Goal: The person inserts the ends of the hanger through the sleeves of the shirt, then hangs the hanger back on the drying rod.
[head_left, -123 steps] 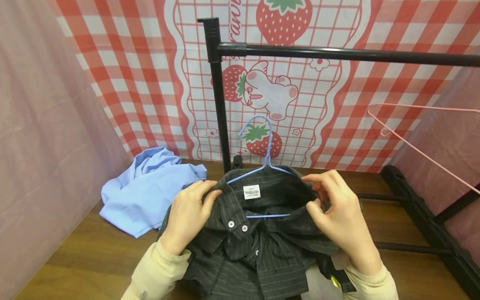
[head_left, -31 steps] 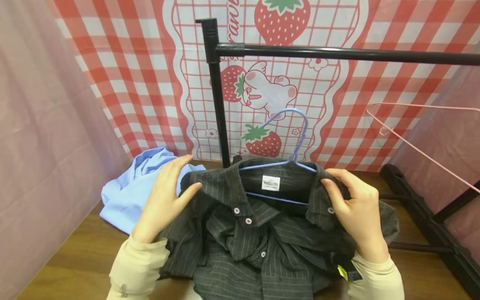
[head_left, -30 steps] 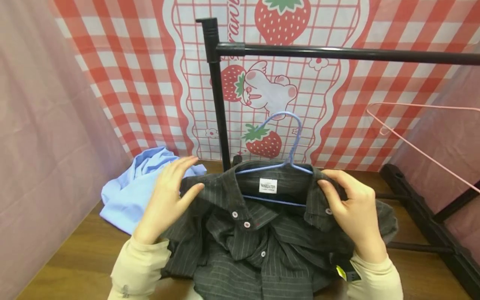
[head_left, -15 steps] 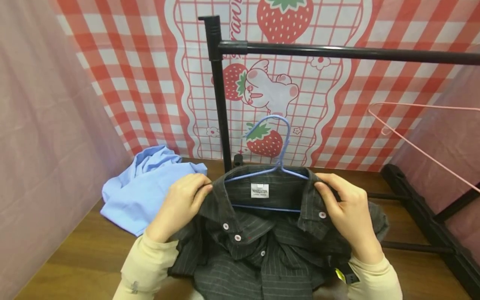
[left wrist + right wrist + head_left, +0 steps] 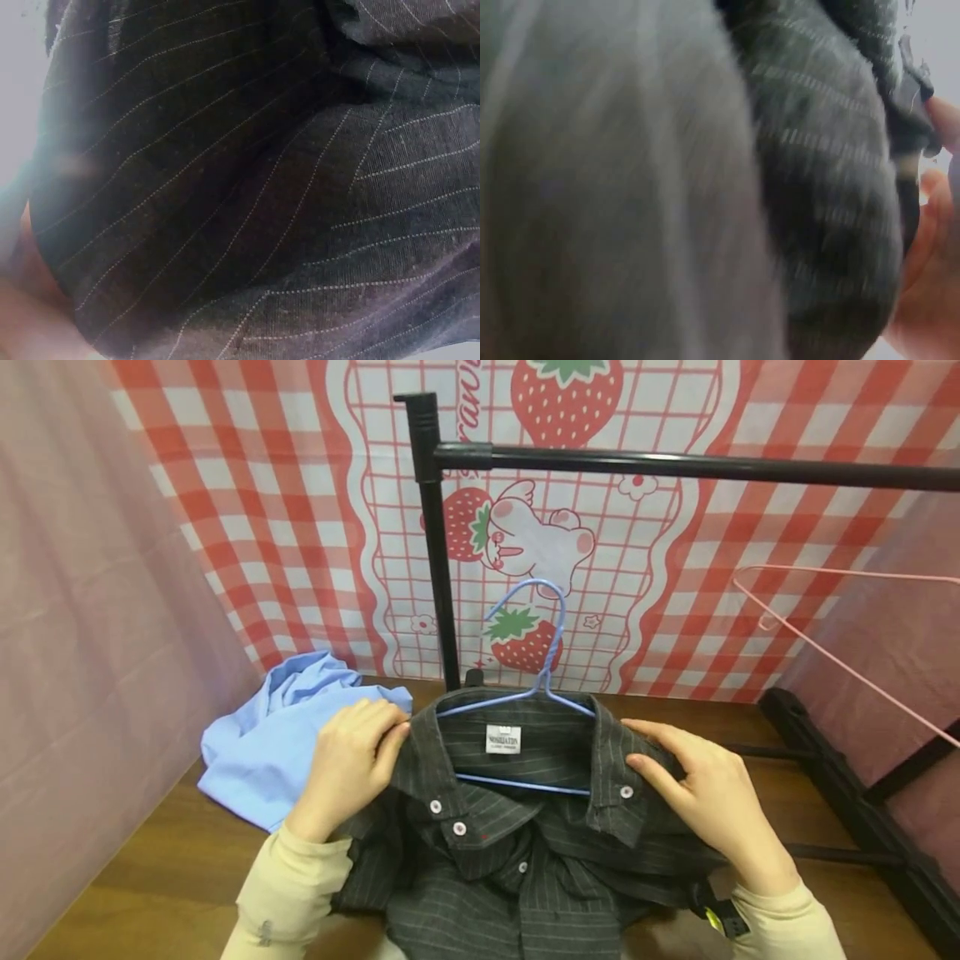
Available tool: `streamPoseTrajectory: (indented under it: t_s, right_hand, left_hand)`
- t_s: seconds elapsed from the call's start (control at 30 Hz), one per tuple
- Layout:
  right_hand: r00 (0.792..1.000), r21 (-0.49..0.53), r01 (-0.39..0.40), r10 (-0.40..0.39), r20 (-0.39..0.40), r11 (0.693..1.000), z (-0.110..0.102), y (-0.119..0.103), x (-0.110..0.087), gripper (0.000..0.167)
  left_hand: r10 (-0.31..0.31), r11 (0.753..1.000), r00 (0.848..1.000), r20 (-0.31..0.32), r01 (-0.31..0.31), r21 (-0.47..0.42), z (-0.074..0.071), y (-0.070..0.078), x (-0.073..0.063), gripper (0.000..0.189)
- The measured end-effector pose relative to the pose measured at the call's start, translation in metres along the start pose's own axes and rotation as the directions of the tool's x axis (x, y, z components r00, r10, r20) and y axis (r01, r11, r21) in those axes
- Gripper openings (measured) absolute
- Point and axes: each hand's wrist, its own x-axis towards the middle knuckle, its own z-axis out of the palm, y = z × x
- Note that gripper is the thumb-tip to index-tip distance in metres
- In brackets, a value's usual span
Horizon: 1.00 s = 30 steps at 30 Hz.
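A dark pinstriped shirt (image 5: 517, 827) with a collar, white buttons and a white neck label is spread in front of me in the head view. A blue wire hanger (image 5: 549, 668) sits inside it, its hook rising out of the neck. My left hand (image 5: 352, 764) pinches the shirt beside the collar, thumb against fingers. My right hand (image 5: 705, 793) lies at the other shoulder, thumb and fingers extended and apart against the cloth. Striped fabric (image 5: 225, 165) fills most of the left wrist view, and blurred shirt cloth (image 5: 817, 150) covers much of the right one.
A crumpled light blue cloth (image 5: 262, 752) lies on the wooden table (image 5: 150, 877) at left. Behind the shirt stands a black garment rack (image 5: 675, 464), its bar running right. A pink hanger (image 5: 840, 656) hangs at right. A red checked strawberry cloth (image 5: 270, 510) forms the backdrop.
My left hand has gone from spread open to pinching the shirt's shoulder. The hanger and collar have shifted left. My right thumb and fingers have parted from their pinch by the collar.
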Motion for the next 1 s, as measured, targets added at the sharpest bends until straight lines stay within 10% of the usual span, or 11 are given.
streamPoseTrajectory:
  t_s: [0.57,1.0]
  right_hand:
    - [0.98,0.118,0.085,-0.062,-0.189,0.989,0.006,0.024,-0.03,0.012]
    - [0.873,0.147,0.19,-0.099,-0.477,0.971,-0.005,0.02,-0.019,0.044]
  left_hand:
    - [-0.043,0.999,0.999,0.018,0.043,-0.027,0.001,-0.002,-0.003,0.007]
    - [-0.16,0.971,0.986,0.042,0.165,-0.175,-0.01,-0.008,-0.002,0.014]
